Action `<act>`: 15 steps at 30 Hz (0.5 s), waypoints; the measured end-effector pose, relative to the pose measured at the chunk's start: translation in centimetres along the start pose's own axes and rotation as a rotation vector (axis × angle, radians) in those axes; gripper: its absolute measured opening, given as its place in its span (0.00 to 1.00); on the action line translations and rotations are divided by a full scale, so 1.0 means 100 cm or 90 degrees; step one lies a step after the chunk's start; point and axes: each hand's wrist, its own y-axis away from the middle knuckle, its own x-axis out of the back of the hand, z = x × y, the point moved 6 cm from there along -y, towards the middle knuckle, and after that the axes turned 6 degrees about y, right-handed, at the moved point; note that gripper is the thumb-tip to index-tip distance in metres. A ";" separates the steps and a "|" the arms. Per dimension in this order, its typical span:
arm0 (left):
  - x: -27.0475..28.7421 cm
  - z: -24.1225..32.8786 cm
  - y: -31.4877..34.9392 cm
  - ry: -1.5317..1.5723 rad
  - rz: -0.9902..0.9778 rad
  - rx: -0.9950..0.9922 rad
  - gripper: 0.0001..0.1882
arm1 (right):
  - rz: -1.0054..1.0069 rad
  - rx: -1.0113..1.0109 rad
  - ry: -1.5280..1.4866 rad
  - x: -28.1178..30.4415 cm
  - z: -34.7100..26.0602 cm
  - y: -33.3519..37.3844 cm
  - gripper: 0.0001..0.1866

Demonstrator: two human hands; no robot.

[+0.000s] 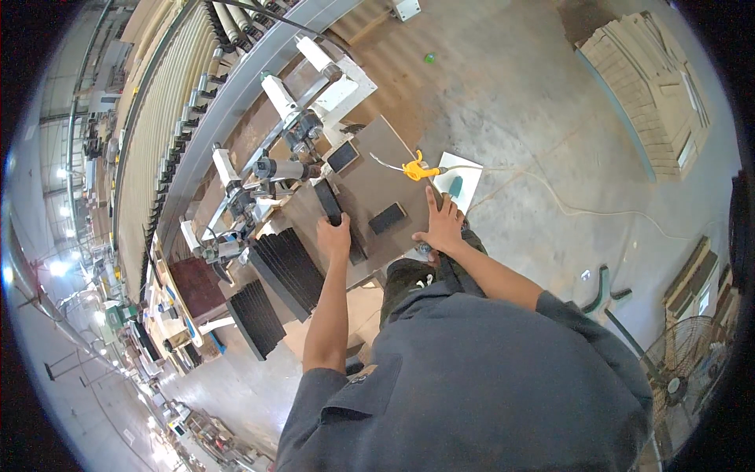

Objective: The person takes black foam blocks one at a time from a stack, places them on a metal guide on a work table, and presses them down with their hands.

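My left hand (334, 236) is closed round the near end of a long black strip (327, 200). That strip lies slanted over the brown work board (377, 169), close to a machine's spindle heads. With fingers spread, my right hand (442, 226) rests at the board's right edge and appears to hold nothing. Between the hands lies a short black block (387, 219), and a second black block (343, 156) sits farther off beside the machine. A yellow air blow gun (418, 167) with a thin metal nozzle lies at the board's edge, just beyond my right fingertips.
Stacked black strips (288, 271) stand left of my left forearm, with another stack (255, 318) nearer. White-and-grey spindle units (283, 102) line the machine. The blow gun's hose (566, 206) trails over the floor. A pallet of boards (645, 94) and a fan (675, 384) stand to the right.
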 end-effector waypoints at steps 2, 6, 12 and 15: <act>-0.008 0.009 -0.013 -0.017 0.012 0.032 0.31 | 0.003 0.003 0.016 -0.003 0.003 0.000 0.83; -0.022 0.011 -0.034 0.029 0.036 -0.090 0.28 | -0.006 0.010 0.015 -0.001 -0.003 0.001 0.83; -0.030 -0.020 0.022 0.478 -0.045 -0.095 0.41 | 0.005 -0.002 0.009 -0.007 0.001 -0.002 0.84; -0.015 -0.011 0.073 0.222 -0.165 -0.052 0.45 | -0.017 -0.029 0.017 -0.006 0.000 -0.002 0.84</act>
